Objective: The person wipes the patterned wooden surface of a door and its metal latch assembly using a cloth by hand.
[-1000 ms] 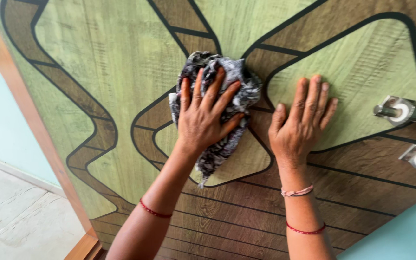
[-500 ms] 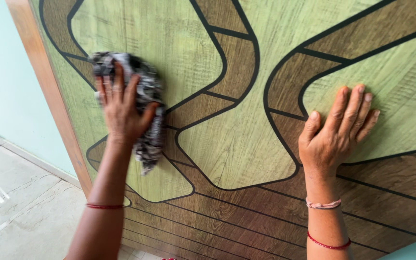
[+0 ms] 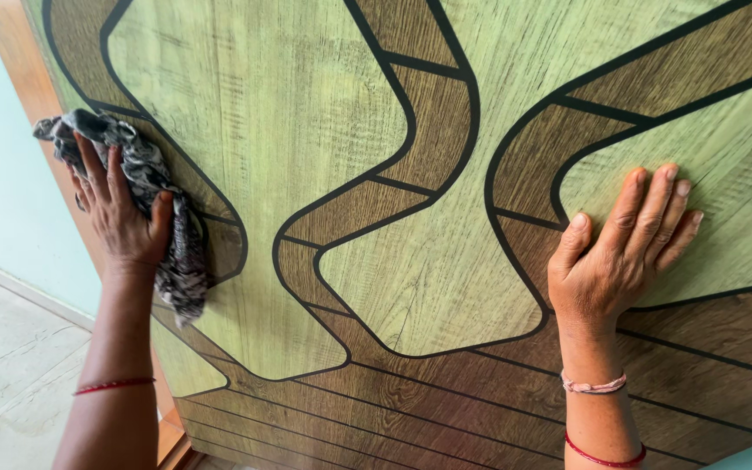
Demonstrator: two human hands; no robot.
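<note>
Cloth (image 3: 154,209) swept further left to the door (image 3: 350,174) edge, left hand (image 3: 124,222) pressing it flat-fingered, right hand (image 3: 620,252) open, palm flat on the door

Black-and-white patterned cloth (image 3: 163,222), crumpled, pressed against green-brown door (image 3: 376,218) near left edge, tail hanging down.

We see two bare forearms with no sleeves. Our left hand (image 3: 124,222) has a thin red thread round the wrist. Our right hand (image 3: 615,257) has a pale pink thread, then a red one below it.
</note>
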